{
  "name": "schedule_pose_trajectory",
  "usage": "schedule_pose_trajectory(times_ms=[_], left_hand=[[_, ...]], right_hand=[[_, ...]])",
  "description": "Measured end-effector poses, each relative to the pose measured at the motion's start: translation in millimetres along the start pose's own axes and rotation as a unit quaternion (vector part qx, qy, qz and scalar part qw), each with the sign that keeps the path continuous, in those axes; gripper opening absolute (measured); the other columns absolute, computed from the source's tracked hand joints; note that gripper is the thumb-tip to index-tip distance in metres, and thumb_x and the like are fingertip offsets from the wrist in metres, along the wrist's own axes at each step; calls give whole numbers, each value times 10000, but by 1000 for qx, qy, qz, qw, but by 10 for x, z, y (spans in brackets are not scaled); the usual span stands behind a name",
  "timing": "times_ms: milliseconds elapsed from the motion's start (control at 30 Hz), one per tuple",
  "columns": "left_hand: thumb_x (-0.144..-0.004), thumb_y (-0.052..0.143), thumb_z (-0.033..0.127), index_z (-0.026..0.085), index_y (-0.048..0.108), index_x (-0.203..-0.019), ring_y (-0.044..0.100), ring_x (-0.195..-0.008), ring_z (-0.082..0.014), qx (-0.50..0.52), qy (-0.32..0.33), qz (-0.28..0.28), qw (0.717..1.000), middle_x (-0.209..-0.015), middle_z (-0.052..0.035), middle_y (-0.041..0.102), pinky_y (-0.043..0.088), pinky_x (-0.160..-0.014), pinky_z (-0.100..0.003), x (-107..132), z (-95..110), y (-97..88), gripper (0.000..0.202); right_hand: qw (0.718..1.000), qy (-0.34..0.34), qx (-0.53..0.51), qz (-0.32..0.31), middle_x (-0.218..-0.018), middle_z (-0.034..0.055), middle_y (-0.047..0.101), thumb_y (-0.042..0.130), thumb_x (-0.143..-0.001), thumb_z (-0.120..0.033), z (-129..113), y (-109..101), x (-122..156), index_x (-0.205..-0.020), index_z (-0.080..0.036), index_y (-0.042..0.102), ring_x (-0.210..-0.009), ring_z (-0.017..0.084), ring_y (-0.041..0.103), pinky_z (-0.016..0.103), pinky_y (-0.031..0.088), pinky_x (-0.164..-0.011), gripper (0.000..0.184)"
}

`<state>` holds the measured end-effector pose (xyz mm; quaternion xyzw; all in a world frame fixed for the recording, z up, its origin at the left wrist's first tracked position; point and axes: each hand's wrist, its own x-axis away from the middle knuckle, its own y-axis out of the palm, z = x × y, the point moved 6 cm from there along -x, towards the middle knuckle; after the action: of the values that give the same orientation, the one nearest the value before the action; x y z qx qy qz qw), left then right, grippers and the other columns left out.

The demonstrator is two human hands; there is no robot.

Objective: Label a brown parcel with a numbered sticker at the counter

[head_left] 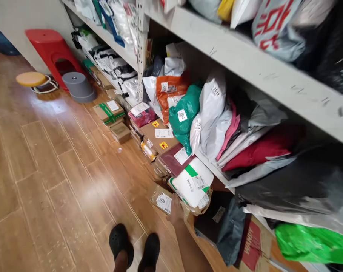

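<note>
My right hand [176, 212] reaches down to the floor beside the shelf, at the right end of a small cardboard parcel [156, 195] in clear plastic. The parcel bears a white label reading 5008. My fingers lie over its end and seem to grip it; the far side of the grip is hidden. Just behind the hand is a white parcel with a green stripe [185, 187], on top of other packages. To its right a black plastic-wrapped parcel [209, 215] sits on the floor. My left hand is out of view.
A white metal shelf [213, 49] full of bagged parcels overhangs on the right. Stacked cartons [148, 132] line its foot. A red stool [46, 45], a grey stool [77, 87] and a yellow-topped stool [31, 78] stand far left. My black clogs [120, 241] are on the floor.
</note>
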<state>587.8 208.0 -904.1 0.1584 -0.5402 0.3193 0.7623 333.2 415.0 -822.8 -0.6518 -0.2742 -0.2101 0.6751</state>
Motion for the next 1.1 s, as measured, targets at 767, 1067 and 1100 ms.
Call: schedule_pose_trajectory(times_ms=[767, 1067, 1100], left_hand=[[-466, 442, 420, 714, 223, -1336, 143, -1410, -501, -110, 51, 82, 989, -1388, 359, 435, 454, -551, -574, -231, 94, 182, 944], [-640, 482, 431, 536, 420, -1388, 110, -1453, -401, -77, 39, 62, 994, -1413, 235, 498, 532, -699, -496, -138, 196, 183, 758], [-654, 494, 432, 516, 441, -1386, 120, -1453, -401, -74, 37, 59, 995, -1417, 220, 504, 538, -721, -487, -137, 187, 169, 738]], right_hand=[[996, -51, -67, -24, -1570, 158, 348, 725, -637, -157, -105, 972, 520, -1532, -113, 279, -1442, 362, 298, 455, 102, -1250, 1001], [995, 37, -91, -14, -1501, 191, 426, 859, -420, -182, 166, 902, 614, -1484, -65, 355, -1361, 382, 378, 435, 225, -1198, 1184], [994, 49, -93, -10, -1498, 192, 426, 854, -424, -191, 211, 877, 609, -1479, -58, 357, -1358, 379, 378, 428, 228, -1194, 1174]])
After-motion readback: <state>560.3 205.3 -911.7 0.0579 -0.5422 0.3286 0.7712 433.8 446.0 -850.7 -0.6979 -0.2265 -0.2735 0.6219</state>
